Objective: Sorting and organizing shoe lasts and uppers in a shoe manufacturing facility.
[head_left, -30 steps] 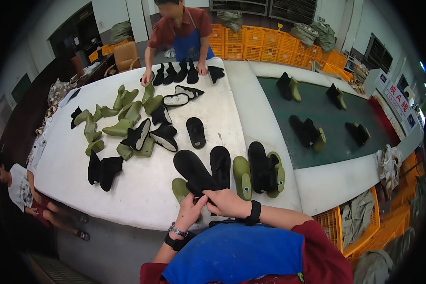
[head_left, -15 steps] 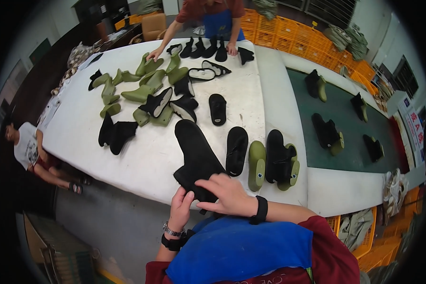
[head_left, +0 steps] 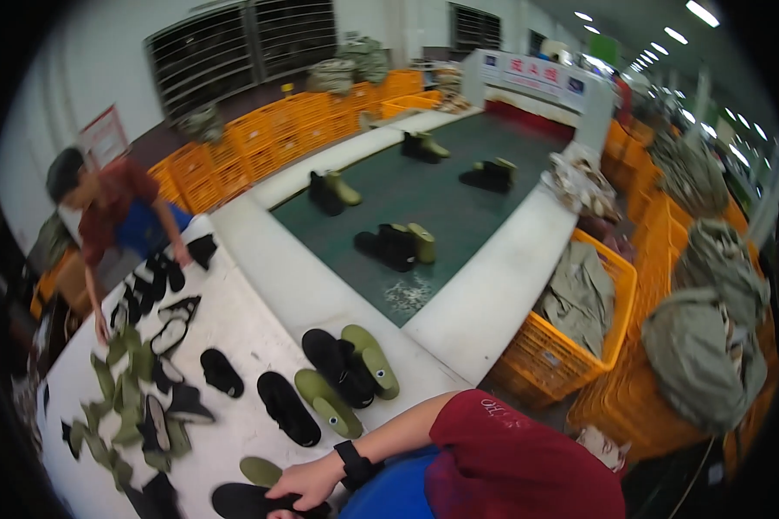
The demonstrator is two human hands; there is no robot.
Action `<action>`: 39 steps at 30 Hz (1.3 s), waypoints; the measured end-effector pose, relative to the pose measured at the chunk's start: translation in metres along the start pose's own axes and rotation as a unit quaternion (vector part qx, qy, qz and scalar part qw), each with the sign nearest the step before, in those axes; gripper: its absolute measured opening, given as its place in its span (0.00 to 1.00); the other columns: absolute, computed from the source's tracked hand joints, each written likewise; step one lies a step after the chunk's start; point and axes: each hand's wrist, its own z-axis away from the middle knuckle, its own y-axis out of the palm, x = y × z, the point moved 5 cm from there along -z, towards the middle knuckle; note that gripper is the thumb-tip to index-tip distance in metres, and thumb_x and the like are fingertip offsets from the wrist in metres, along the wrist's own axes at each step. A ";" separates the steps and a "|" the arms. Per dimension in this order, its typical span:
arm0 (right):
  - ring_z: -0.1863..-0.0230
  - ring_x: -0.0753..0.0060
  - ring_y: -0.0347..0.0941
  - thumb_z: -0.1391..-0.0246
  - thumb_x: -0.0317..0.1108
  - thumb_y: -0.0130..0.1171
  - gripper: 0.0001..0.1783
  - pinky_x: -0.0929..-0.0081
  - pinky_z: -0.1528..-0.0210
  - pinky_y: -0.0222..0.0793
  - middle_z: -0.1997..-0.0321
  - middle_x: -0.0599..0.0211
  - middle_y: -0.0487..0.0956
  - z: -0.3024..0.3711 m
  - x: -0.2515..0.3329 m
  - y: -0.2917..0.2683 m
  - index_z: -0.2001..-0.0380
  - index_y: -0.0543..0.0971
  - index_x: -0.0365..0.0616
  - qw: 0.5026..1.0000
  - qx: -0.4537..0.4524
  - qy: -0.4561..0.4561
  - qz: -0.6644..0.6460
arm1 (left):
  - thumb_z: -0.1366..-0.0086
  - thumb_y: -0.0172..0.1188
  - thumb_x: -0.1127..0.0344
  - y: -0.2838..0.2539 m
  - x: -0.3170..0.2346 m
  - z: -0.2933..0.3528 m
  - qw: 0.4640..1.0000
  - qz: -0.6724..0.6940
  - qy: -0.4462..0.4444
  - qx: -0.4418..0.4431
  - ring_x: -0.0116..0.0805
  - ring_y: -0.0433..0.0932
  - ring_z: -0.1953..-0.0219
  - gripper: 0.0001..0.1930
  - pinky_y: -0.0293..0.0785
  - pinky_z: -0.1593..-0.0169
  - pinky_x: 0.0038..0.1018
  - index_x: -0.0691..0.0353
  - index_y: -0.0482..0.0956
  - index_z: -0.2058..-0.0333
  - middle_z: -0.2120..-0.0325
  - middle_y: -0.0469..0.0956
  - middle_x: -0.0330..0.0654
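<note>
At the lower edge, my right hand is closed on a black boot upper, fingers bent over it. Only a small part of my left hand shows beside it; its fingers are mostly cut off. A green shoe last lies against the far side of this upper; whether a hand holds it is hidden. Just beyond stand a flat black shoe piece, a green last, a black boot upper and another green last beside it. A smaller black shoe piece lies farther left.
Several green lasts and black uppers are heaped on the white table. A co-worker reaches over its far end. Black uppers with green lasts sit on a green conveyor belt. Orange crates with grey-green sacks line the right.
My view has swung to the right, toward the conveyor and crates. The black upper and my hands now sit at the lower edge, and a green last shows beside that upper.
</note>
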 end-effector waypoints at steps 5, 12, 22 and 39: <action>0.65 0.45 0.71 0.58 0.39 0.57 0.29 0.58 0.65 0.65 0.66 0.46 0.74 0.043 0.022 -0.027 0.50 0.64 0.44 0.990 0.025 0.118 0.069 | 0.37 0.48 0.65 0.030 0.004 -0.017 0.988 -0.008 -0.053 0.147 0.25 0.67 0.76 0.10 0.64 0.69 0.21 0.66 0.69 0.72 0.80 0.69 0.38; 0.74 0.55 0.71 0.59 0.39 0.56 0.19 0.64 0.75 0.64 0.75 0.55 0.73 0.064 0.057 -0.047 0.61 0.68 0.50 0.953 -0.181 0.020 0.243 | 0.36 0.48 0.65 0.042 -0.021 -0.028 0.988 0.034 -0.019 0.151 0.25 0.67 0.75 0.09 0.65 0.68 0.21 0.65 0.69 0.72 0.79 0.70 0.38; 0.80 0.49 0.71 0.56 0.47 0.51 0.21 0.59 0.78 0.65 0.87 0.53 0.72 0.090 0.046 -0.042 0.84 0.74 0.37 0.954 -0.003 0.178 0.241 | 0.37 0.48 0.67 0.075 -0.046 -0.015 0.954 -0.028 -0.003 0.298 0.23 0.64 0.74 0.07 0.62 0.69 0.18 0.64 0.69 0.72 0.78 0.68 0.35; 0.78 0.49 0.70 0.50 0.49 0.49 0.25 0.58 0.77 0.63 0.84 0.52 0.71 0.103 0.039 -0.046 0.85 0.73 0.37 0.970 -0.095 0.136 0.177 | 0.36 0.46 0.67 0.082 -0.054 -0.018 0.932 -0.159 0.044 0.322 0.27 0.62 0.78 0.09 0.61 0.72 0.24 0.66 0.68 0.73 0.82 0.65 0.39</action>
